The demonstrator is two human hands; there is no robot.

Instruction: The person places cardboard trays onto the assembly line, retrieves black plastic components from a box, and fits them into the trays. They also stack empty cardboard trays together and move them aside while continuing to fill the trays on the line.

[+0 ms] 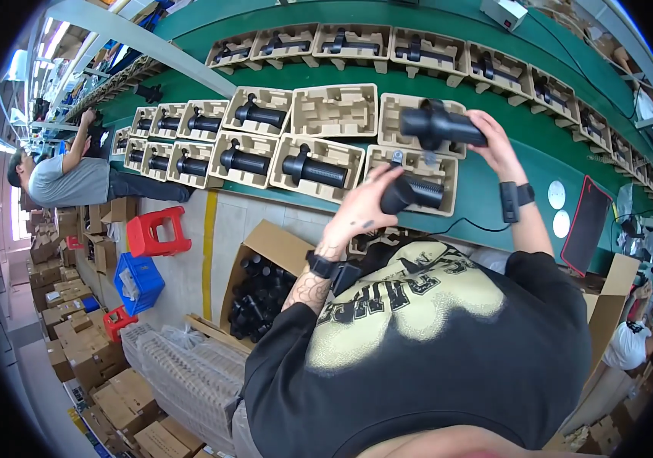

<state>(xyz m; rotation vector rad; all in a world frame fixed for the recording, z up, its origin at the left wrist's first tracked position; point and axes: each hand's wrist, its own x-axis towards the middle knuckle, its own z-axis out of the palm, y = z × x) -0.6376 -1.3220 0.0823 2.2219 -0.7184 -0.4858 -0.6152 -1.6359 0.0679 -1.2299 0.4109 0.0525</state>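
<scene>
My right hand (498, 143) grips the end of a black cylindrical device (443, 127) with a raised collar round it, held slightly blurred over a moulded pulp tray (390, 136). My left hand (364, 204) is closed round a short black cylinder (396, 196), above the near edge of another pulp tray (449, 208). In that tray lies a black ribbed cylindrical part (425, 191), partly covered by my left hand and its cylinder. A pulp tray (334, 111) to the left shows bare moulded hollows. Next to it, another tray holds a black ribbed device (315, 171).
Filled pulp trays (429, 53) line the far side of the green bench (486, 195). A black mat with red edging (587, 225) and white discs (561, 224) lie right. A carton of black parts (261, 298), red stool (158, 232) and co-worker (70, 172) are left.
</scene>
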